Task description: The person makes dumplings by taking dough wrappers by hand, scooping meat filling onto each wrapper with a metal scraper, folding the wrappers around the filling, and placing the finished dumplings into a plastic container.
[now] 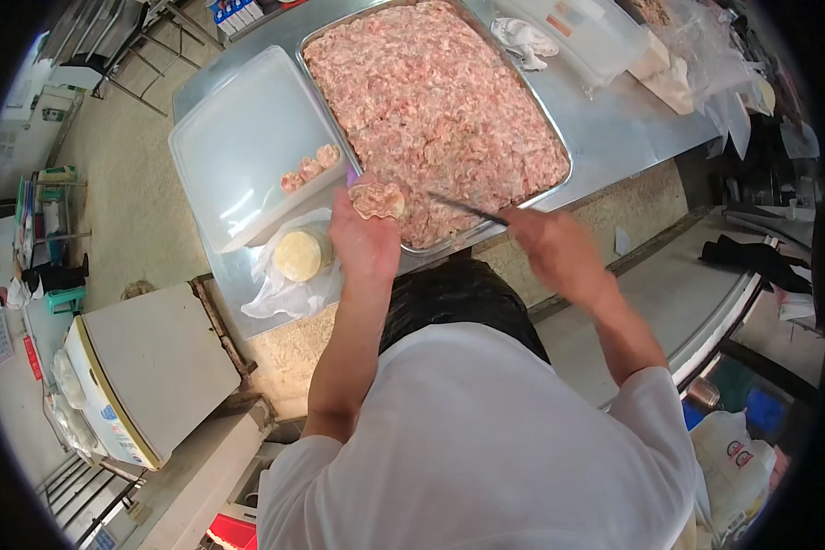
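My left hand [367, 240] holds a round wrapper with meat filling [377, 201] at the near left corner of a large metal tray [570, 174]. My right hand [552, 249] is closed round the handle of a thin dark spatula [467, 209], whose tip is over the minced meat [431, 101] in the tray. To the left, a translucent plastic box [238, 147] has a few filled dumplings [309, 169] in its near right corner. A stack of round pale wrappers [298, 255] rests on a white cloth [264, 291] beside my left wrist.
The metal table [614, 137] bears a crumpled white cloth [522, 42], a clear container [582, 37] and plastic bags [706, 64] at the far right. A white chest [160, 367] stands at the lower left, a long counter [642, 293] at the right.
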A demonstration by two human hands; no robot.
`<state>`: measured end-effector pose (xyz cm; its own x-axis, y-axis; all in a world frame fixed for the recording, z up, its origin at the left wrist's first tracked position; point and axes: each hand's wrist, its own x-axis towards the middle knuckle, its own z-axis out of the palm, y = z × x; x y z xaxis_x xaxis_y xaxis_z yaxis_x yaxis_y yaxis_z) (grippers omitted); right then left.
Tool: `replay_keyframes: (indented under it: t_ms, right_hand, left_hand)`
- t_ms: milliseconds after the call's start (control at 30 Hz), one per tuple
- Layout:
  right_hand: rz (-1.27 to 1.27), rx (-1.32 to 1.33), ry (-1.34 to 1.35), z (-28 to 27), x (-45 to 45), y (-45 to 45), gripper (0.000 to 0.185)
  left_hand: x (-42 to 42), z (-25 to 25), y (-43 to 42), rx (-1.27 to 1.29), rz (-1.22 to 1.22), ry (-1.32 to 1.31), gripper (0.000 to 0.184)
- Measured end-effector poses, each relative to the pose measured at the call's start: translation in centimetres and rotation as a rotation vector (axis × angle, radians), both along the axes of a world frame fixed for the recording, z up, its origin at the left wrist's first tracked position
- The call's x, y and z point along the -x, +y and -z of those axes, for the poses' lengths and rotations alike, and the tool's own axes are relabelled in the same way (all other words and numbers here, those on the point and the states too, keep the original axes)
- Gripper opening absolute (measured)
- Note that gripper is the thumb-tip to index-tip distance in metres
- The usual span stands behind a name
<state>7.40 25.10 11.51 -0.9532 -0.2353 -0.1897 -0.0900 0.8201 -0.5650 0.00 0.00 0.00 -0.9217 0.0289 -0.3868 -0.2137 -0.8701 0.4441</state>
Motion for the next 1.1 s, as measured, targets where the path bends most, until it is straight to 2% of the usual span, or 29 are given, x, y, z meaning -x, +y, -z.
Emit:
replay_keyframes:
  t_ms: [67,100,167,267,367,467,533,633,667,867,967,1067,1100]
  right_hand:
    - [-0.027,0.113,0.158,0.6,-0.8,-1.6,0.032]
    - [-0.005,0.110,0.070,-0.1,-2.1,-2.2,0.031]
    - [0.032,0.112,0.053,0.4,-1.4,-3.6,0.029]
    - [0.079,0.055,0.097,2.7,-0.4,-3.9,0.026]
    - [0.184,0.095,0.299,5.1,0.4,-2.6,0.020]
    - [0.280,-0.123,0.079,3.6,2.3,1.4,0.013]
    - [0.224,-0.397,-0.001,4.3,3.0,5.4,0.012]
    - [0.141,-0.520,0.028,0.3,2.7,7.0,0.011]
    - [0.094,-0.494,0.181,0.0,2.3,6.9,0.010]
    - [-0.146,-0.159,0.029,-0.6,-0.3,4.3,0.006]
    - [-0.205,-0.075,-0.066,0.0,-0.6,5.4,0.006]
    - [-0.156,-0.079,0.014,1.4,-0.4,5.2,0.006]
    - [-0.062,-0.046,0.028,1.9,0.1,5.1,0.006]
  left_hand:
    - [0.1,0.1,0.2,0.004,0.050,0.029,0.036]
    - [-2.1,-1.0,0.8,0.014,0.040,-0.096,0.035]
    - [-1.3,-3.9,2.0,0.045,0.020,-0.189,0.031]
    - [-0.8,-4.8,2.7,0.053,0.015,-0.176,0.033]
    - [-0.3,-1.2,1.8,0.123,0.023,-0.120,0.033]
    - [0.0,-2.6,1.9,0.124,-0.009,-0.139,0.034]
    - [-0.2,-3.4,1.5,0.099,0.037,-0.137,0.035]
    - [0.2,-3.6,0.8,0.086,0.068,-0.093,0.038]
    - [-0.2,-3.5,0.3,0.094,0.078,-0.083,0.038]
    - [-0.4,-4.4,-0.1,0.130,0.007,-0.136,0.041]
    - [-0.8,-2.9,-1.7,0.084,0.023,-0.093,0.045]
    - [-0.8,-2.0,-2.2,0.095,0.030,-0.085,0.046]
    - [-0.9,-2.0,-2.2,0.068,0.048,-0.086,0.046]
